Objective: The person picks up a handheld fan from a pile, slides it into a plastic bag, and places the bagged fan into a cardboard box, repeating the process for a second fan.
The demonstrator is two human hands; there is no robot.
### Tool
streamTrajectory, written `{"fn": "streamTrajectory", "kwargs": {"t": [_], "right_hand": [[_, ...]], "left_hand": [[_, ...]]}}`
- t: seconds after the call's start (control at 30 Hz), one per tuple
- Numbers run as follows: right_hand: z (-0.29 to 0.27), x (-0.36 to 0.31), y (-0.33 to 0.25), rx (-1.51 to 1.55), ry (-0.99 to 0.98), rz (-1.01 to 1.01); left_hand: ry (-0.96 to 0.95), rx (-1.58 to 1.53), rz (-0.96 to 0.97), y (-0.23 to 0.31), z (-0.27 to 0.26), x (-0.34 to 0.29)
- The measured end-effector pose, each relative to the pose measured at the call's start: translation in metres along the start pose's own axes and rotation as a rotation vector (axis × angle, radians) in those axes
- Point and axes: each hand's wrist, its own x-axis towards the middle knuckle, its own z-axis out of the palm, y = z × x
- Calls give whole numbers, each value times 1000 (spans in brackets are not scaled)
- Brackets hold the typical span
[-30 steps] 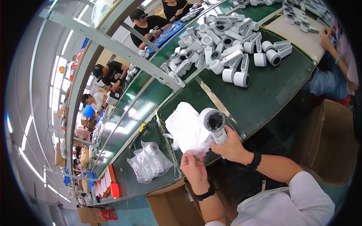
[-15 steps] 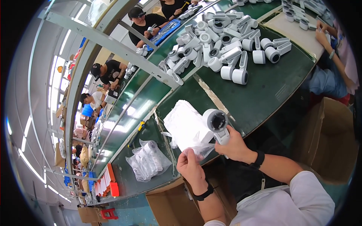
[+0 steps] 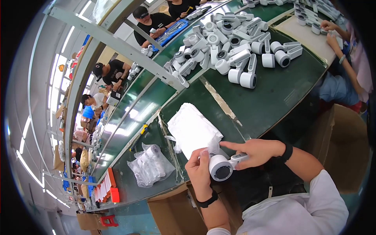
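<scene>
My right hand is wrapped round the grey handle of a white hair-dryer-shaped device, its index finger stretched toward the left. The round head hangs with its dark face toward me. My left hand sits at the head's left side, fingers closed on a thin clear plastic bag; whether it also touches the head I cannot tell. A stack of white bags lies on the green table just beyond both hands. To the left, a clear bag with several wrapped white devices rests on the table.
A large pile of similar devices covers the table's far side. A yellow-handled tool lies at the left. Cardboard boxes stand below the table edge, another box at right. A metal frame rises left; co-workers sit beyond and at right.
My right hand has lowered the device and turned its head down toward my left hand. The left hand has moved slightly up, keeping the bag; the right index finger now points outward.
</scene>
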Motion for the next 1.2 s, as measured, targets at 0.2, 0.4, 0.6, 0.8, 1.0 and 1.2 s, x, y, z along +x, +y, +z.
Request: {"fn": "streamTrajectory", "kwargs": {"t": [0.2,0.4,0.6,0.8,1.0,1.2], "right_hand": [[15,17,10,137,58,-9],[45,19,-12,149,336,197],[57,22,-13,47,516,131],[61,30,-11,-15,555,114],[72,45,14,742,637,-114],[77,49,7,855,604,-122]], "left_hand": [[-82,100,125,11,-14,-7],[54,470,432,2,5,-19],[245,318,261,-4,11,-23],[104,622,568,1,18,-30],[-367,347,341,10,4,-47],[-43,-264,26,-22,1,-46]]}}
